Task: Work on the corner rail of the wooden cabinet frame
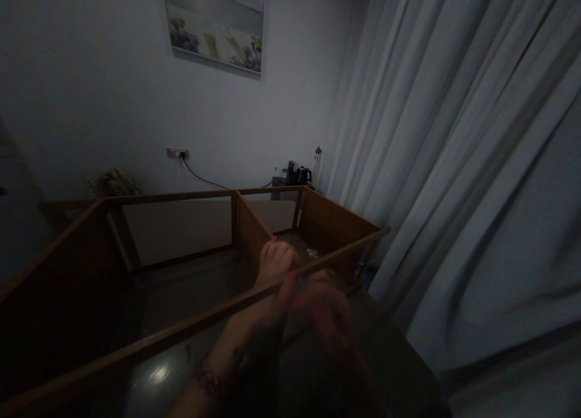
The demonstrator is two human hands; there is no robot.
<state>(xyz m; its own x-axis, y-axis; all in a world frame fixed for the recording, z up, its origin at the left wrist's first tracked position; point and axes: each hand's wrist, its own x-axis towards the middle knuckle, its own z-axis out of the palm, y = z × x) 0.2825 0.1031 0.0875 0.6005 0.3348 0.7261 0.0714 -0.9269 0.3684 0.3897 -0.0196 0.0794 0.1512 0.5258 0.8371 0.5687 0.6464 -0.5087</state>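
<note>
Dim bluish light is filling the room, with a pale wall point(91, 91) carrying a picture point(218, 25) far beyond the hands and a grey curtain point(454, 164) hanging off to their right. A kettle point(303, 175) is standing well past them against the wall.

A large wooden frame point(181, 195) is lying on the glossy floor point(158, 372), and both hands are working at its front rail point(158, 339). The rail's long axis is running from low on the left, up across the left forearm, to a corner beyond and right of the hands. The left hand point(275, 264) is reaching over to the rail's far side, fingers folded shut, one red-nailed finger lying against the wood; what it is pinching, if anything, is too dark to tell. A bracelet point(206, 378) is showing on that wrist. The right hand point(324, 309) is hovering on the near side, just beside the left and touching or almost touching the rail, but it is blurring too much to tell whether it is open or closed. A divider panel point(252, 230) is standing just beyond the left hand, which is the nearer to it.
</note>
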